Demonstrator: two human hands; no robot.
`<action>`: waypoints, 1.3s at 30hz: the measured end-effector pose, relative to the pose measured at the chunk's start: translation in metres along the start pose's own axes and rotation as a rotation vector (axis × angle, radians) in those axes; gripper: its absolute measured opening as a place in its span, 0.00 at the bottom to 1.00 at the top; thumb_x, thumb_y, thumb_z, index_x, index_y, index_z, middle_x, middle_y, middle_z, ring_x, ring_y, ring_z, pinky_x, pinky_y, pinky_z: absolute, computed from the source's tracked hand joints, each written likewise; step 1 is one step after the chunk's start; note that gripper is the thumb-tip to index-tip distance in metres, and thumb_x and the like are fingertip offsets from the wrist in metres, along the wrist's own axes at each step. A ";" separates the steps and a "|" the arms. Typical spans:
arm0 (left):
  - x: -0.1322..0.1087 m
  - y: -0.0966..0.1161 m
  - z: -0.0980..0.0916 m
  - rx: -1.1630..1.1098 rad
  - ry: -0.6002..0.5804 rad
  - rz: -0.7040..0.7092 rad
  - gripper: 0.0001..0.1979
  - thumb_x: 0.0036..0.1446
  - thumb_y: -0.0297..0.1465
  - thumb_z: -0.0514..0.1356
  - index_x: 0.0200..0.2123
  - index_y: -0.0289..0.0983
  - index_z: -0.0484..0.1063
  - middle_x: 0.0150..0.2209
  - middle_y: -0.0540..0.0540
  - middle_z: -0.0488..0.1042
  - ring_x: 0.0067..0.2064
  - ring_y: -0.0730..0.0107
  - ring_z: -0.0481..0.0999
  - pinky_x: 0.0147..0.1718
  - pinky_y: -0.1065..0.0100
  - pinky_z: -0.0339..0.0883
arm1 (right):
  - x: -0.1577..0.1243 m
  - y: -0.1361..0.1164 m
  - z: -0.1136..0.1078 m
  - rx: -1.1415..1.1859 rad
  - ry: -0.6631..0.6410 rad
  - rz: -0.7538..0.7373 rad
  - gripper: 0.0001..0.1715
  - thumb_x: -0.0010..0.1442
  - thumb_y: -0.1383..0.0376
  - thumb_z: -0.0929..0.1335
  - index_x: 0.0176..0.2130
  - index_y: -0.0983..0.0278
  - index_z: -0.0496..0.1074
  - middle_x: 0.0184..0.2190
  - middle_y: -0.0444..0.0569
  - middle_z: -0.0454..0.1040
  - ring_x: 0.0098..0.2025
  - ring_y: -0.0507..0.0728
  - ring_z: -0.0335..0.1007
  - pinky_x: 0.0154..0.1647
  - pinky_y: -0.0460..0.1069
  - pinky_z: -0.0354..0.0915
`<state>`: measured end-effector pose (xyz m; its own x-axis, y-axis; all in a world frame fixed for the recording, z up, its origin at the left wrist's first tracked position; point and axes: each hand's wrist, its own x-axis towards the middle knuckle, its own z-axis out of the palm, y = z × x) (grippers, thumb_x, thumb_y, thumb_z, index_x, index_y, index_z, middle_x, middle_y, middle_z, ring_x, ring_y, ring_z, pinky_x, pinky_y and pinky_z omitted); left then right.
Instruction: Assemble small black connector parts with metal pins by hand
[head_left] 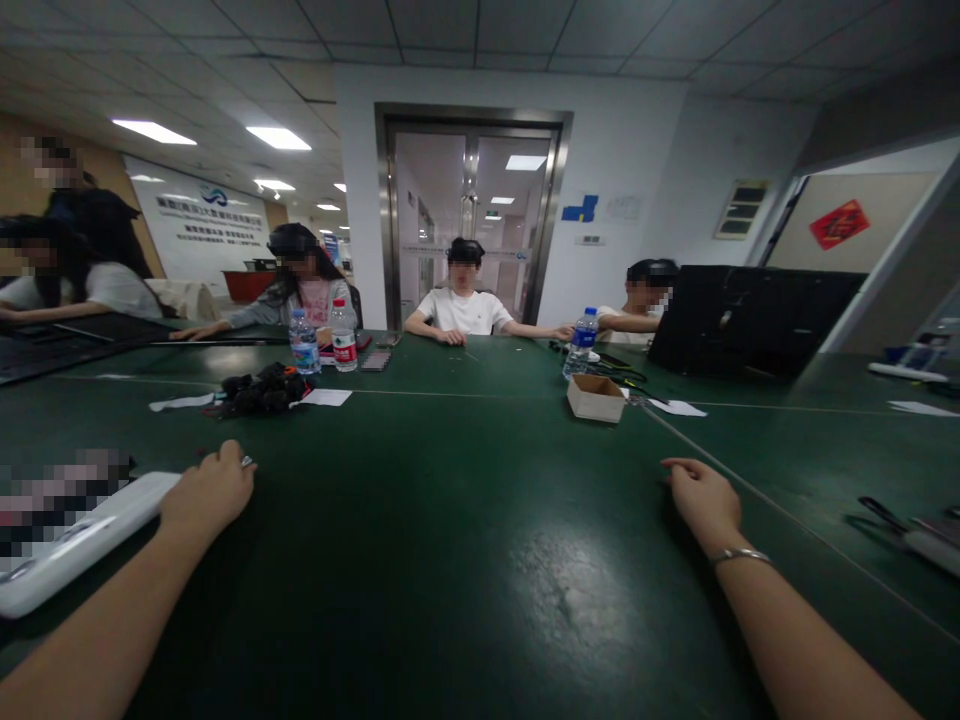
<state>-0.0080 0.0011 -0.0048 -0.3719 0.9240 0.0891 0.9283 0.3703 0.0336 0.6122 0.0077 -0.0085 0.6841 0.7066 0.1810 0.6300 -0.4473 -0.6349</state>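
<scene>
My left hand (214, 490) rests on the green table (420, 560), its fingers curled in and a ring on one of them. A long white device (90, 545) lies right beside that hand, partly behind my forearm; I cannot tell what it is. Farther right, my right hand (705, 505) lies loosely closed on the table, one finger pointing left and a bracelet at the wrist. No object shows in either hand, though both palms face away from view. Nearest ahead of the right hand is a small open cardboard box (596, 398).
Beyond my left hand lies a heap of black straps or cables (262, 390) near two bottles (343, 340). Another water bottle (581, 345) stands behind the box. A black monitor (750, 320) stands at right. Several people sit around the table; one person (461, 300) faces me.
</scene>
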 end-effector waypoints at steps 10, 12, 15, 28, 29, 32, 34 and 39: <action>-0.001 0.000 -0.001 -0.036 -0.017 0.049 0.24 0.62 0.40 0.37 0.47 0.31 0.64 0.46 0.29 0.71 0.46 0.45 0.74 0.42 0.52 0.65 | -0.003 -0.008 0.021 -0.042 -0.106 -0.046 0.19 0.57 0.60 0.59 0.42 0.56 0.75 0.41 0.45 0.77 0.47 0.62 0.70 0.45 0.56 0.61; -0.001 -0.001 -0.002 -0.060 -0.027 0.045 0.24 0.62 0.42 0.38 0.47 0.34 0.63 0.45 0.30 0.72 0.44 0.46 0.74 0.39 0.53 0.66 | -0.009 -0.017 0.030 -0.051 -0.130 -0.077 0.19 0.58 0.60 0.59 0.42 0.55 0.75 0.41 0.45 0.77 0.47 0.61 0.70 0.46 0.57 0.60; 0.002 -0.002 0.000 -0.078 -0.035 0.046 0.26 0.61 0.45 0.37 0.48 0.35 0.63 0.45 0.31 0.73 0.43 0.46 0.75 0.38 0.53 0.66 | -0.025 -0.038 0.045 -0.050 -0.198 -0.154 0.19 0.59 0.60 0.58 0.42 0.55 0.74 0.40 0.44 0.77 0.45 0.59 0.71 0.48 0.56 0.59; 0.000 0.000 -0.005 -0.098 -0.055 0.011 0.26 0.61 0.46 0.37 0.45 0.35 0.65 0.44 0.32 0.72 0.45 0.47 0.73 0.40 0.54 0.65 | -0.043 -0.090 0.086 -0.044 -0.323 -0.323 0.16 0.61 0.62 0.59 0.41 0.53 0.74 0.46 0.44 0.75 0.49 0.60 0.68 0.53 0.60 0.52; 0.000 0.000 -0.005 -0.096 -0.051 0.015 0.27 0.61 0.47 0.37 0.46 0.35 0.64 0.44 0.32 0.72 0.44 0.47 0.73 0.40 0.54 0.65 | -0.041 -0.088 0.086 -0.040 -0.334 -0.341 0.15 0.61 0.62 0.60 0.41 0.53 0.75 0.46 0.43 0.75 0.50 0.60 0.68 0.53 0.60 0.52; -0.001 0.001 -0.005 -0.044 -0.037 0.028 0.28 0.61 0.47 0.37 0.49 0.35 0.65 0.45 0.31 0.72 0.44 0.46 0.73 0.40 0.54 0.64 | -0.039 -0.086 0.087 -0.043 -0.331 -0.381 0.15 0.61 0.63 0.61 0.40 0.54 0.75 0.46 0.43 0.75 0.50 0.59 0.68 0.52 0.58 0.54; -0.002 0.003 -0.005 0.025 -0.019 0.023 0.29 0.61 0.46 0.37 0.51 0.36 0.65 0.46 0.31 0.71 0.46 0.45 0.71 0.41 0.54 0.63 | -0.040 -0.086 0.089 -0.048 -0.317 -0.419 0.15 0.60 0.64 0.61 0.40 0.54 0.75 0.46 0.44 0.74 0.49 0.59 0.68 0.51 0.57 0.55; -0.011 0.009 -0.007 0.157 0.090 0.007 0.27 0.61 0.44 0.39 0.50 0.38 0.69 0.52 0.35 0.69 0.53 0.41 0.64 0.45 0.47 0.60 | -0.043 -0.087 0.090 -0.051 -0.302 -0.479 0.15 0.60 0.65 0.61 0.39 0.56 0.75 0.45 0.46 0.73 0.48 0.59 0.68 0.49 0.55 0.57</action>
<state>0.0048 -0.0060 0.0020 -0.3572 0.9169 0.1780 0.9166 0.3808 -0.1221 0.4950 0.0655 -0.0288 0.1871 0.9593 0.2118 0.8661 -0.0593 -0.4963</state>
